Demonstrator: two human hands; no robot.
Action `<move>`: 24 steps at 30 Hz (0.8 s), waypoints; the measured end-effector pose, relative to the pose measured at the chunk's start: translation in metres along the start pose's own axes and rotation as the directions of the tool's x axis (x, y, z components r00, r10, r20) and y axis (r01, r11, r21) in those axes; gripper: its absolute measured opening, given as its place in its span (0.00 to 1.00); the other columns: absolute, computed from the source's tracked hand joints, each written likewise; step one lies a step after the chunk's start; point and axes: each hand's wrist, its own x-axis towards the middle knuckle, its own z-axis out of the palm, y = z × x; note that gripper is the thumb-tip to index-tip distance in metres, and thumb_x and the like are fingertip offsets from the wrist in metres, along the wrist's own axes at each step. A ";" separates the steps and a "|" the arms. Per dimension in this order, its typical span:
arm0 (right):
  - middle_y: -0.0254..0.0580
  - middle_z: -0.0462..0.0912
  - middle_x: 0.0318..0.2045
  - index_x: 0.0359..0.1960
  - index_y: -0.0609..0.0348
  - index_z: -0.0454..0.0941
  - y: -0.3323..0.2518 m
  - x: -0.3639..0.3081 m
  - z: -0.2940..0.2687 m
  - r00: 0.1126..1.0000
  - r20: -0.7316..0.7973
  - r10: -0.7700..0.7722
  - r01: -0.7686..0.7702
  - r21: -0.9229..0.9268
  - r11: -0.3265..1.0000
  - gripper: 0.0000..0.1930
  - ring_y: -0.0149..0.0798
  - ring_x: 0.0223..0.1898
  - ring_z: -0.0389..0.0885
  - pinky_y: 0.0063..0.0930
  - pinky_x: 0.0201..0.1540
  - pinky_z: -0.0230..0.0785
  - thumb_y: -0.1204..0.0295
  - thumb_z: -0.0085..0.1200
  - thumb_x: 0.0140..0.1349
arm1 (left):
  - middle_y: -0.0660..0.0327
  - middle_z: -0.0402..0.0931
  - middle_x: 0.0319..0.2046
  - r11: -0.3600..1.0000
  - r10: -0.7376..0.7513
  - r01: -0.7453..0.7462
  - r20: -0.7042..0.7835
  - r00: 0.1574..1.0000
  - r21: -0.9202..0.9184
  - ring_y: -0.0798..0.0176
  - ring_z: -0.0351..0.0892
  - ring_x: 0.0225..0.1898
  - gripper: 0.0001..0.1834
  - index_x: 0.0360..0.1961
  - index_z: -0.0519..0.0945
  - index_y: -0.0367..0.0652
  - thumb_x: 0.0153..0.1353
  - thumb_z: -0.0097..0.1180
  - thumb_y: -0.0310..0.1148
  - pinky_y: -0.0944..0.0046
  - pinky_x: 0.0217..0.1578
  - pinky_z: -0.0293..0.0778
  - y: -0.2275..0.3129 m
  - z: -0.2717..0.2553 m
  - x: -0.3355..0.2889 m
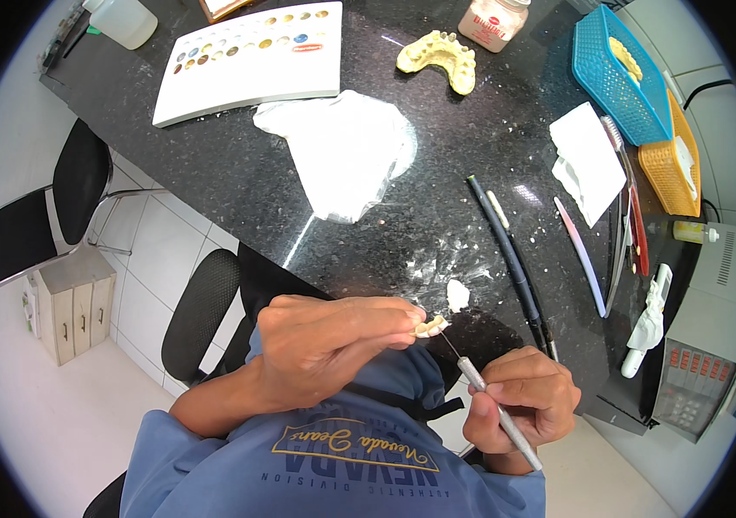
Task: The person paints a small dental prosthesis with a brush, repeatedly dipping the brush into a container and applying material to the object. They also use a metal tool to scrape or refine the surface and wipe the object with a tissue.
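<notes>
Between the thumb and fingertips of my left hand [320, 341] is a small cream-coloured dental bridge [429, 329], a short row of tooth crowns. My right hand [530, 393] grips a dental carving tool [495, 406] with a silvery handle like a pen. Its thin metal shaft points up and left, and its tip meets or nearly meets the right end of the bridge; I cannot tell which. Both hands are at the near edge of the dark speckled worktop [437, 173]. Just beyond the bridge lies a small white lump [458, 295], with white powder smeared around it.
Slim brushes [510, 246] and a purple-handled tool [581, 255] lie right. Farther off are a crumpled white cloth [342, 155], sample board [251, 78], yellow dental cast [439, 60] and jar [495, 24]. Blue basket [609, 95], orange basket [670, 177] and grey machine [703, 345] stand right.
</notes>
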 end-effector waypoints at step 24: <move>0.43 0.77 0.22 0.32 0.61 0.74 0.000 -0.006 -0.001 0.993 -0.119 -0.004 0.008 0.030 1.000 0.14 0.34 0.18 0.79 0.23 0.18 0.72 0.79 0.67 0.47 | 0.43 0.82 0.33 0.943 -0.247 0.234 -0.026 0.969 -0.237 0.53 0.86 0.31 0.03 0.33 0.81 0.28 0.58 0.59 0.18 0.64 0.30 0.85 0.006 0.001 -0.004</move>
